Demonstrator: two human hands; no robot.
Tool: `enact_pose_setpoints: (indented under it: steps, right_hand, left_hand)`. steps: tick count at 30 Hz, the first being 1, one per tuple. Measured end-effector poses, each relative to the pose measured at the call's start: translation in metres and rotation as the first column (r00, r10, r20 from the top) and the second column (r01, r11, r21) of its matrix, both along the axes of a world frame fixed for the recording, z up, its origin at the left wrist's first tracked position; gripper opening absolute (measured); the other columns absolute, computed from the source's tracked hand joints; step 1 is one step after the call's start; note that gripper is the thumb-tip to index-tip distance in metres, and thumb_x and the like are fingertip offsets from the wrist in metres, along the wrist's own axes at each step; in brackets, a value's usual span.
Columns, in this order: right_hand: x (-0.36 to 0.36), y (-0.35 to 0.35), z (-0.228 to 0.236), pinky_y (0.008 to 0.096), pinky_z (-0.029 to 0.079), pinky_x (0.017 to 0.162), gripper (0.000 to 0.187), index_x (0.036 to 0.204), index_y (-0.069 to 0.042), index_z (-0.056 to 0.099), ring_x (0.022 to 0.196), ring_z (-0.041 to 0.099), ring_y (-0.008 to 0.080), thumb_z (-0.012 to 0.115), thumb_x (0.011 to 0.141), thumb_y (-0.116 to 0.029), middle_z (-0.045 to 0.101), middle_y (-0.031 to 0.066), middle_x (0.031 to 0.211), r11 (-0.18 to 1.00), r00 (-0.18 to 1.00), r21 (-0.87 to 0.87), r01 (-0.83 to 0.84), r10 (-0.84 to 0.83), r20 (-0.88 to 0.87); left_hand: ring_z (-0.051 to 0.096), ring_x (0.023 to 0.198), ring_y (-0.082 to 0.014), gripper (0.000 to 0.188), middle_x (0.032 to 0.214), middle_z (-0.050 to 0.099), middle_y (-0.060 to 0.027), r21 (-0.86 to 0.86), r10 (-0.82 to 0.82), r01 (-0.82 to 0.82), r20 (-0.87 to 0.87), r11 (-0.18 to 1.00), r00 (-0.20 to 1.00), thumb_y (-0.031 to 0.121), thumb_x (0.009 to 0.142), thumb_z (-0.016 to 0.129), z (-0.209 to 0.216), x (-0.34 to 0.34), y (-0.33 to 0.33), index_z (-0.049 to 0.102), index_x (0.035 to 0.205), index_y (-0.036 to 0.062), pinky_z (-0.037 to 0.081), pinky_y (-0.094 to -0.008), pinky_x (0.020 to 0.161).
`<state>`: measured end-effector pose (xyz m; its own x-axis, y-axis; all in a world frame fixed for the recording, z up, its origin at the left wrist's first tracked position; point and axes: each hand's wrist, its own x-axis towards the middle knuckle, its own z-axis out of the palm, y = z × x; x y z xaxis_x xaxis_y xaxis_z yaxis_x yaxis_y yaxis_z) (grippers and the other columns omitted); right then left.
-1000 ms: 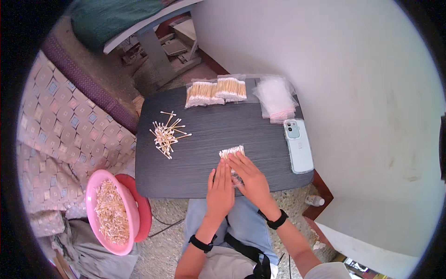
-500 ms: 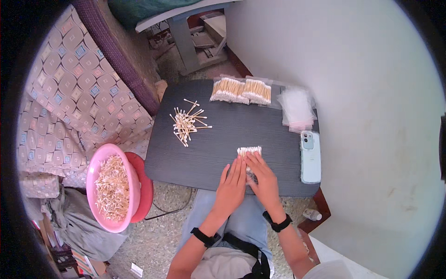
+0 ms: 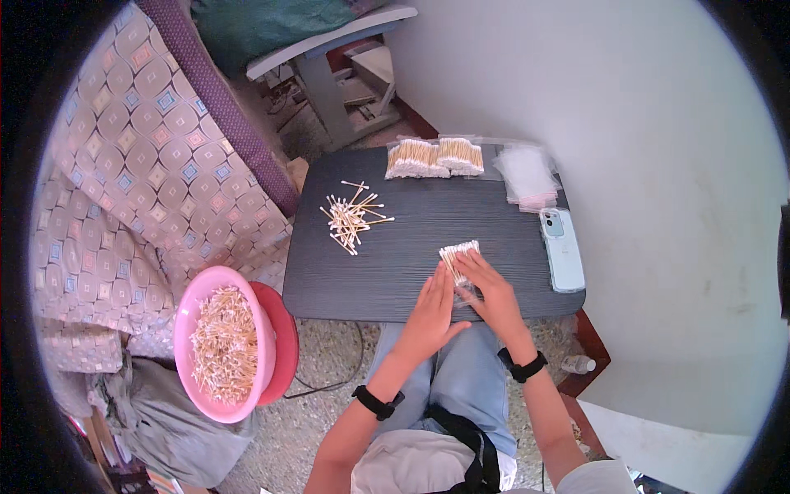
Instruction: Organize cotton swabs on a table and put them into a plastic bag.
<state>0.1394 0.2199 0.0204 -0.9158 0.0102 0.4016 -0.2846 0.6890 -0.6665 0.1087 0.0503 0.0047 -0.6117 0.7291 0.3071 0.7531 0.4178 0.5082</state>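
Observation:
A clear bag of cotton swabs (image 3: 457, 256) lies near the front of the dark table, its white tips toward the far side. My left hand (image 3: 429, 314) rests along the bag's left side, fingers stretched out and thumb spread. Over the right part of the bag lies my right hand (image 3: 497, 298), its fingers extended flat and its thumb by the bag's near end. Both hands are open, and they partly cover the bag. Farther left on the table is a loose heap of cotton swabs (image 3: 352, 219) with wooden sticks.
Filled swab bags (image 3: 418, 158) lie along the table's (image 3: 387, 280) far edge. Right of them are empty clear bags (image 3: 528, 174) and a pale blue phone (image 3: 563, 251). A pink basin (image 3: 265, 354) of swabs sits on a red stool (image 3: 284, 346) at left. A wall (image 3: 658, 206) borders the right.
My view has shifted a little. My left thumb has spread away from its fingers, and the right hand has slid down the bag's right side. The bag now lies at a slant.

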Motion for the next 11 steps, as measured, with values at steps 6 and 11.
enact_pose_setpoints:
  steps: [6,11]
  right_hand:
    - [0.000,0.003,0.003,0.0372,0.037,0.106,0.046,0.126,-0.006,0.057,0.132,0.041,0.0282,0.066,0.081,-0.009,0.053,0.0093,0.134,0.999,0.998,-0.027,-0.019,0.020,0.051]
    - [-0.004,0.001,-0.011,0.0431,0.030,0.110,0.047,0.127,-0.011,0.058,0.131,0.043,0.0259,0.068,0.081,-0.016,0.054,0.0092,0.134,0.991,0.997,0.109,0.074,-0.072,-0.024]
  left_hand:
    - [0.018,0.140,-0.0410,0.096,0.149,0.018,-0.0302,-0.020,0.008,-0.008,0.018,1.000,1.000,0.035,0.080,0.069,-0.008,0.003,0.009,0.013,0.142,-0.0116,0.018,-0.0491,0.114]
    - [0.016,0.140,-0.0428,0.090,0.151,0.017,-0.0268,0.272,-0.136,0.053,0.298,0.961,0.945,0.035,0.083,0.069,-0.004,-0.008,-0.009,0.017,0.145,-0.0044,0.014,-0.0499,0.115]
